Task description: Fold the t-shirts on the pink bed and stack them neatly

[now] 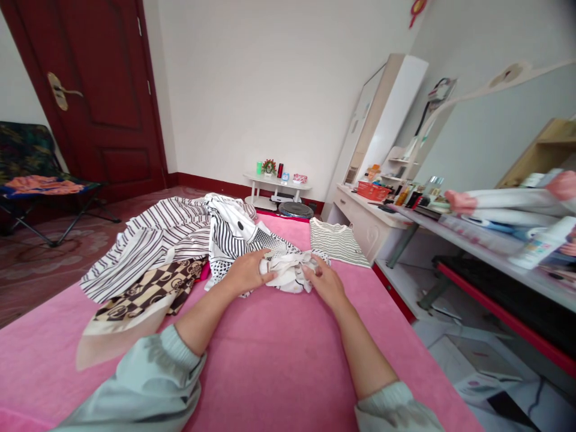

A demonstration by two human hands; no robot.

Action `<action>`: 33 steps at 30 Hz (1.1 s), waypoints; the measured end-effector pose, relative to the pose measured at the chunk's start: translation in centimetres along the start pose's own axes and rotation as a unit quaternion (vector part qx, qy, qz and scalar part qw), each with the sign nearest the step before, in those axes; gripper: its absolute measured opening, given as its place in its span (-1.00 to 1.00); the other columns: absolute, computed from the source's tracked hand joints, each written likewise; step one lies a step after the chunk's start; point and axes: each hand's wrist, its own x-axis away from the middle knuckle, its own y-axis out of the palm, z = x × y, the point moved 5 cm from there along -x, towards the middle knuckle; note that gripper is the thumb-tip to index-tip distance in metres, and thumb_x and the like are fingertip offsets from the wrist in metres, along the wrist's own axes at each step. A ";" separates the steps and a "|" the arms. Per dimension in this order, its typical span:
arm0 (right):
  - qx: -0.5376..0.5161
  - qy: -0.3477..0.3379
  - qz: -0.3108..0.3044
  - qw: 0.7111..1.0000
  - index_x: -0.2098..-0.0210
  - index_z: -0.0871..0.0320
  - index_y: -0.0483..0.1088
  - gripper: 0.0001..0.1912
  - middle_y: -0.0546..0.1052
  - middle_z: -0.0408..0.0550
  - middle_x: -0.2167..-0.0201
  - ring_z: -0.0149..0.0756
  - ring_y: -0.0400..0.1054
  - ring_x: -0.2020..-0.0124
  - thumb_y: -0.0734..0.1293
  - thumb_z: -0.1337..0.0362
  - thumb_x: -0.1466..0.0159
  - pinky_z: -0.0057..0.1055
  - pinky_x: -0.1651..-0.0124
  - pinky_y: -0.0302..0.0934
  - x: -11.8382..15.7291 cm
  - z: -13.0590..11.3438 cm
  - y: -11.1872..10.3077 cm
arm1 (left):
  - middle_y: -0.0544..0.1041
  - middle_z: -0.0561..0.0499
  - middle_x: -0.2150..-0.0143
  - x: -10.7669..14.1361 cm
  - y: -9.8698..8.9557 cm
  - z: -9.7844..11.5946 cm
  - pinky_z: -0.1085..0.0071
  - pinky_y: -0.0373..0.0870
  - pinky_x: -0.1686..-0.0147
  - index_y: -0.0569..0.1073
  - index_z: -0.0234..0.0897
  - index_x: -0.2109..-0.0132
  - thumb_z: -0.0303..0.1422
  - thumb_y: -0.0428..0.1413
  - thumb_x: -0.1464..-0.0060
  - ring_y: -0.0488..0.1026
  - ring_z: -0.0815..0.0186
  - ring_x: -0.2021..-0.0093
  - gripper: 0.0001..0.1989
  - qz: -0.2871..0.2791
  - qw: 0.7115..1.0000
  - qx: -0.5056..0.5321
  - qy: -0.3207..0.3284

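Observation:
Both my hands grip a bunched white garment with dark patterned spots (290, 277), just above the pink bed cover (270, 360). My left hand (247, 271) pinches its left side, thumb on top. On its right side my right hand (327, 279) has its fingers closed in the cloth. A black-and-white garment with stripes and dots (231, 231) lies right behind and to the left, partly hidden by my left hand. Further left spreads a striped shirt (153, 231), with a brown-and-cream checked scarf (148, 291) below it. A folded striped top (337, 240) lies flat behind my right hand.
At right stand a white dressing table (373, 207) with a red basket (373, 191) and a cluttered desk (486, 240). A low white stand (279, 182) is by the far wall. On the left are a folding chair (40, 186) and a dark red door (90, 90).

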 end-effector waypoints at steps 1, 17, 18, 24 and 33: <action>0.009 0.008 -0.015 1.000 -0.10 -0.03 0.32 -0.39 0.51 -0.09 0.37 -0.19 0.37 0.33 0.25 -0.15 -0.13 -0.32 0.25 0.19 0.0 -0.1 0.1 | 0.41 -0.17 -0.12 0.0 -0.1 -0.2 0.23 0.24 -0.03 0.28 -0.25 -0.20 -0.05 0.15 0.07 0.36 0.01 -0.07 -0.29 -0.005 1.000 0.010 -0.007; -0.080 -0.062 -0.128 0.987 0.22 0.11 0.44 -0.59 0.51 -0.16 0.32 -0.29 0.34 0.32 0.41 0.36 0.11 -0.41 0.26 0.20 0.4 -1.7 0.4 | 0.54 0.03 0.22 0.6 -1.0 1.9 0.47 0.30 0.23 0.53 -0.20 0.18 -0.36 0.20 0.25 0.45 0.22 0.22 -0.64 -0.150 0.979 0.116 0.075; -0.098 -0.050 -0.161 0.981 0.28 0.13 0.44 -0.63 0.50 -0.18 0.37 -0.31 0.33 0.36 0.44 0.34 0.13 -0.44 0.32 0.19 0.5 -1.8 0.0 | 0.54 0.02 0.19 0.6 -1.0 1.8 0.46 0.30 0.22 0.53 -0.19 0.15 -0.33 0.22 0.26 0.45 0.21 0.20 -0.60 -0.157 0.979 0.110 0.074; -0.369 0.039 -0.173 0.912 0.48 0.20 0.35 -0.69 0.29 -0.31 0.69 -0.57 0.09 0.68 0.45 0.10 -0.02 -0.62 0.63 -0.03 0.5 -2.2 -3.7 | 0.56 0.02 0.24 0.2 -1.2 0.3 0.45 0.32 0.27 0.55 -0.18 0.21 -0.26 0.26 0.28 0.46 0.21 0.25 -0.64 -0.156 0.975 0.153 0.028; -0.636 0.143 0.343 0.676 0.41 0.18 0.29 -0.84 0.45 -0.20 0.41 -0.55 0.37 0.42 0.39 0.35 -0.07 -0.63 0.30 0.35 -1.6 4.6 -8.5 | 0.38 0.15 0.65 -1.0 -4.0 -3.3 0.54 0.10 0.64 0.46 -0.30 0.43 -0.31 0.20 0.24 0.26 0.44 0.67 -0.83 0.078 0.875 0.448 -0.167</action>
